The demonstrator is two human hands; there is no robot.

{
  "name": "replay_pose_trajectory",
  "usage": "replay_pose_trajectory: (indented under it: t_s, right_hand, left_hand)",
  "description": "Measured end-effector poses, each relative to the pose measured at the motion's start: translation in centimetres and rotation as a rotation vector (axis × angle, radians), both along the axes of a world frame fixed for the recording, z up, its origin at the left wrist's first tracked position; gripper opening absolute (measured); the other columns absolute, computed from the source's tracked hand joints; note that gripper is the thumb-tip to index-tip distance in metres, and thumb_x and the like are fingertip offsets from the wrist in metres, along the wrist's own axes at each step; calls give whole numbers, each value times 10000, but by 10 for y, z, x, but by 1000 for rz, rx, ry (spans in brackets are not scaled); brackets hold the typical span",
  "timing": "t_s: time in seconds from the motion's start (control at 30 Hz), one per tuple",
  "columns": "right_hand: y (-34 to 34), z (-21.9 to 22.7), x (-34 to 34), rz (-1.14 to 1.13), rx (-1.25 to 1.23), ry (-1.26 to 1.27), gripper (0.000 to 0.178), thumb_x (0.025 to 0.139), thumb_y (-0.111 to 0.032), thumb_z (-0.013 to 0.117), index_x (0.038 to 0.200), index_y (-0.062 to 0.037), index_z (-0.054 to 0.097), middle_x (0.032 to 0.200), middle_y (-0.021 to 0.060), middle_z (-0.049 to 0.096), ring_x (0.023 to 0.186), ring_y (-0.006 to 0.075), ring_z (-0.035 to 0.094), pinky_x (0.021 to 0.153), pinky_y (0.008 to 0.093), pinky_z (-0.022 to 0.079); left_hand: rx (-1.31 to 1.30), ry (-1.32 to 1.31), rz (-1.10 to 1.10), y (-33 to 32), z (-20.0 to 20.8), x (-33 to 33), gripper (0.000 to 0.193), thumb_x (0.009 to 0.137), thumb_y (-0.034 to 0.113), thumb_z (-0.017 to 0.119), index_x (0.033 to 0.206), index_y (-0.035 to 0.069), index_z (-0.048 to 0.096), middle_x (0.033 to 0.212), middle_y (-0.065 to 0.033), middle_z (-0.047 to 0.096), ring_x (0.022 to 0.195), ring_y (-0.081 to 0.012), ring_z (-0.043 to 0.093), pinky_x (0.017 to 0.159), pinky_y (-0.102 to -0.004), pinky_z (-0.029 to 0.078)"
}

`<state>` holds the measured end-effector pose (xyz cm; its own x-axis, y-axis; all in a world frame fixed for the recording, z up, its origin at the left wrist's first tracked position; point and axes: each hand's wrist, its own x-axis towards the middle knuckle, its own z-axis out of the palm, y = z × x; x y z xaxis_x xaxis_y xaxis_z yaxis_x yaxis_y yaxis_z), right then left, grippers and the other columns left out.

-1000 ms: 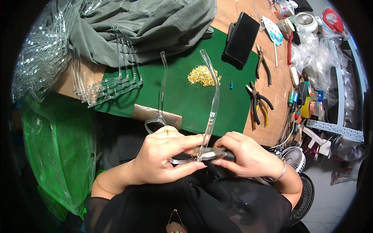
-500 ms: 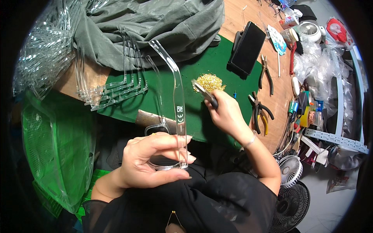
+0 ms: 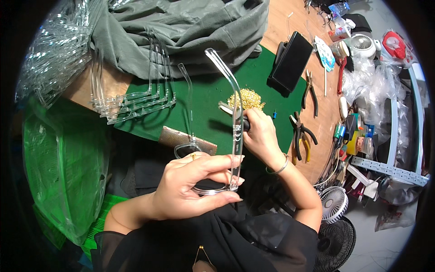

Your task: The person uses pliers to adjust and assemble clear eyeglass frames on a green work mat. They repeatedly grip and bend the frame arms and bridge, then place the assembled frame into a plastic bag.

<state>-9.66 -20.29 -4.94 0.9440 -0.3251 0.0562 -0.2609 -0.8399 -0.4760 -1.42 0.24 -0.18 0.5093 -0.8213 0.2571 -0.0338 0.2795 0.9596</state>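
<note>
My left hand (image 3: pixel 183 185) is closed around the front of a clear eyeglass frame (image 3: pixel 237 131). Its arms point away from me, the nearer one upright with small print on it. My right hand (image 3: pixel 262 138) grips what look like pliers (image 3: pixel 225 108), with metal jaws and a dark handle partly hidden by the fingers and the clear arm. The jaws are beside a heap of tiny gold-coloured pieces (image 3: pixel 250 98) on the green mat (image 3: pixel 206 109). Several clear eyeglass frames (image 3: pixel 142 103) stand nested at the mat's left.
A grey cloth (image 3: pixel 181 31) and a large pile of clear frames (image 3: pixel 56 59) lie at the far left. Right of the heap are a black phone (image 3: pixel 291 63), two pliers (image 3: pixel 309 95) (image 3: pixel 301 136) and a blue pin (image 3: pixel 274 115). A green plastic bag (image 3: pixel 63 167) hangs on the left.
My left hand and the eyeglass frame have moved right in view. The pliers in my right hand have shifted slightly down and left, and the clear arm now overlaps them.
</note>
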Motion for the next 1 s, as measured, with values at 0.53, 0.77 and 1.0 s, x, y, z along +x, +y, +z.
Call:
replay_pose_trajectory:
  t_s: [0.53, 0.77, 1.0]
  right_hand:
    - [39, 73, -41, 287, 627, -528, 130, 787, -49, 687, 838, -4, 576, 744, 90, 606, 678, 219, 584, 625, 320, 460]
    - [42, 65, -42, 335, 595, -597, 122, 775, -59, 702, 840, -31, 602, 775, 77, 614, 686, 212, 595, 652, 341, 460]
    - [45, 63, -41, 328, 599, -590, 138, 787, -73, 698, 863, -40, 588, 795, 77, 615, 690, 209, 594, 650, 341, 468]
  left_hand:
    - [98, -55, -5, -11, 13, -22, 575, 681, 64, 785, 1175, -73, 524, 856, -102, 698, 775, -165, 664, 733, -264, 489]
    - [61, -84, 15, -9, 12, -23, 591, 672, 75, 796, 1176, -76, 527, 800, -86, 691, 728, -154, 658, 673, -252, 486]
    - [42, -70, -5, -8, 10, -20, 587, 675, 79, 796, 1169, -86, 526, 810, -100, 691, 729, -161, 659, 679, -256, 487]
